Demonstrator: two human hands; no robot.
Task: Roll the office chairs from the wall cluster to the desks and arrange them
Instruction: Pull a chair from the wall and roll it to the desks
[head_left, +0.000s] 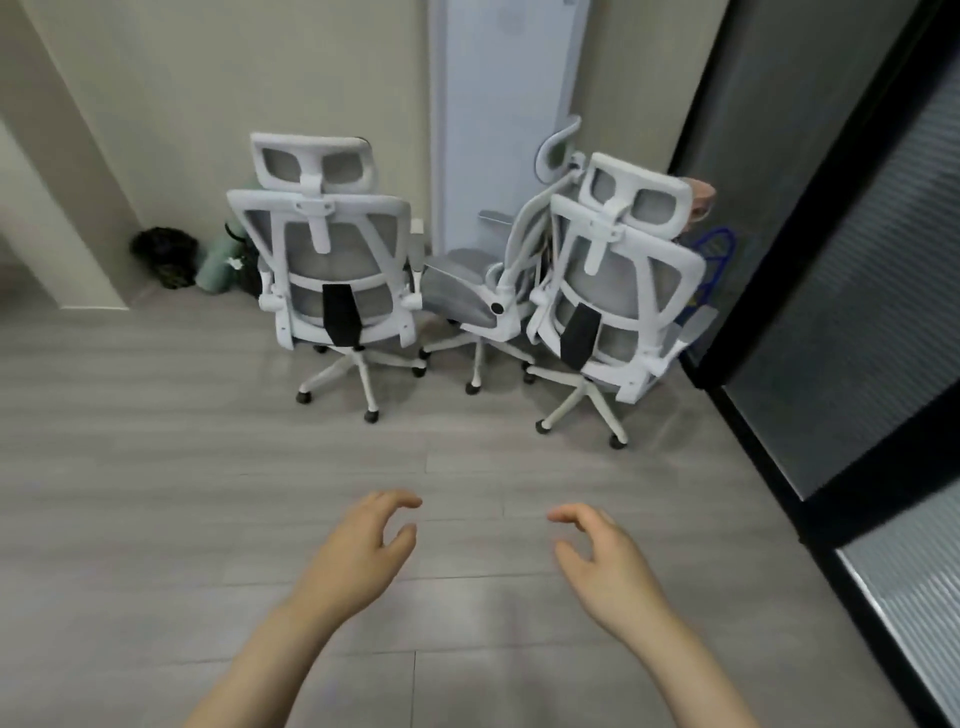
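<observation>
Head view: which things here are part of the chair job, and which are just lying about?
Part of the job:
left chair
middle chair
right chair
left hand and right hand, both empty

Lying about:
dark bag
green roll
blue frame

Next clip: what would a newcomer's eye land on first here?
Three white mesh chairs clustered at the far wall: the left chair and right chair show their backs, and the middle chair between them is turned sideways. In the foreground the left hand and right hand reach out, open and empty, over bare floor.
</observation>
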